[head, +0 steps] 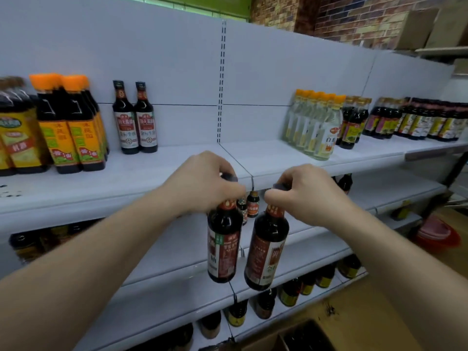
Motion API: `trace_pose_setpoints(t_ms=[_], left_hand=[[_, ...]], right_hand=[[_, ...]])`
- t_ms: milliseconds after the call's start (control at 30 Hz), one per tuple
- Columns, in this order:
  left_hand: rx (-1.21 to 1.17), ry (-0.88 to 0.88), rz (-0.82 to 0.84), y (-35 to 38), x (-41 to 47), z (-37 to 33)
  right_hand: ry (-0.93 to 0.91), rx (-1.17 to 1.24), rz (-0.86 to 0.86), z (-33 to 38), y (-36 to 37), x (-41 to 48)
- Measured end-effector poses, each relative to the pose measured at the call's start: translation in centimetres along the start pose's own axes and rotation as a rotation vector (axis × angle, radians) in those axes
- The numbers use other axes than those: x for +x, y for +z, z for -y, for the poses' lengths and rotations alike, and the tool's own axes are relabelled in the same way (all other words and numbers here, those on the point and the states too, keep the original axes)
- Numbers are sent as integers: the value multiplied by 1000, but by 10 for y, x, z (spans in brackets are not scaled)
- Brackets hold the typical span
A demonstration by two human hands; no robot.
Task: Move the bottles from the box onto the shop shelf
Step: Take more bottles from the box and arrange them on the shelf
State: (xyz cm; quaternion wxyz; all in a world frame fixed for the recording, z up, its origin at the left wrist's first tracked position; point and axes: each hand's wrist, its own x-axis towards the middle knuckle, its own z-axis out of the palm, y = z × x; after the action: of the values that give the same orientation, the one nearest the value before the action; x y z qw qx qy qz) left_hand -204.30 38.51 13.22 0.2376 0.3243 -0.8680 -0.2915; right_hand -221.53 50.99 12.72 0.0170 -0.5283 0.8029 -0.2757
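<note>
Now, box [278,336]: at the bottom edge of view, below both hands; its contents are too dark to tell.
Left hand [202,183]: fingers curled round the neck and cap of the left bottle [224,247].
Right hand [306,191]: pinches the neck of the right bottle [267,249], which tilts slightly.
Bottles: both hang in the air, just beside each other, in front of and below the shelf's [177,168] front edge.
Handling: probably glass, full and heavy, smooth and breakable; a neck hold serves for lifting, though a palm under the base would be safer.
Pair [135,117]: matching bottles upright toward the shelf's back edge, with bare board to their right.
</note>
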Motion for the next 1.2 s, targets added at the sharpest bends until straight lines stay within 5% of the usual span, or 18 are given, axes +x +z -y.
trace_pose_setpoints(t_ms=[633,1200], left_hand=[[7,-45,-151,-135,-1,44],[102,-115,-302,-198,36,70]], right_hand=[[-49,68,25,140,0,72],[-214,122,64,193,12,150]])
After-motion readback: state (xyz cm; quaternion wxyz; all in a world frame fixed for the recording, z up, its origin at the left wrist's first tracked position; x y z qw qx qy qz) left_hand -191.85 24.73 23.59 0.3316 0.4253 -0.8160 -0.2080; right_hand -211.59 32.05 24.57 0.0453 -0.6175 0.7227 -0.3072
